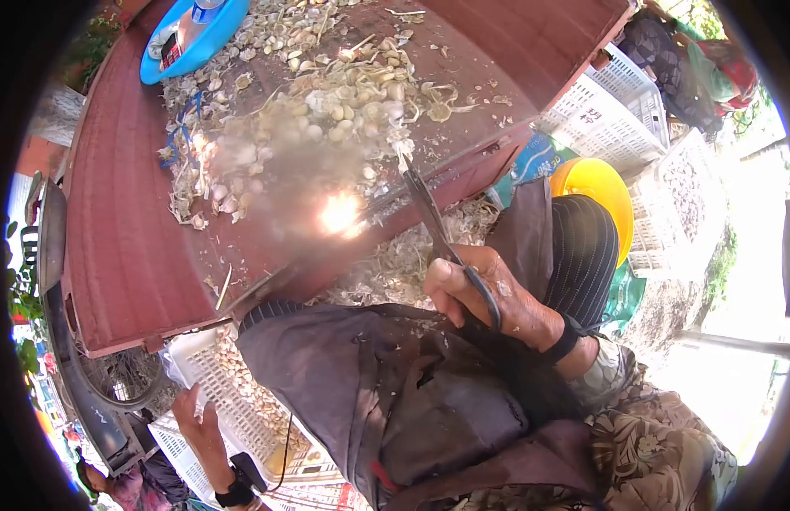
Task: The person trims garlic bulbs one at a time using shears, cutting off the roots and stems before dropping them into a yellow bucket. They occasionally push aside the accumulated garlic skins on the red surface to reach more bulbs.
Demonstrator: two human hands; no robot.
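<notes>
My right hand [484, 289] is wrapped round the handles of dark scissors [431, 211], whose blades point up and left. The blade tips touch or nearly touch a pale, papery scrap [401, 145] at the edge of the red metal bed. Away at the lower left, my left hand [199, 426] is raised with its fingers apart and nothing in them, over a white crate [216, 362] of small pale cloves. Garlic bulbs and dry stalks [327, 115] lie heaped on the red bed [123, 196]. Bright glare and a blurred smudge hide part of the heap.
A blue basin [191, 60] with a bottle stands at the bed's upper left. Beside my striped knee is a yellow bucket [612, 192]; white crates [603, 111] stand beyond it. A wheel [118, 375] shows at left. Other people [684, 68] are at upper right and lower left.
</notes>
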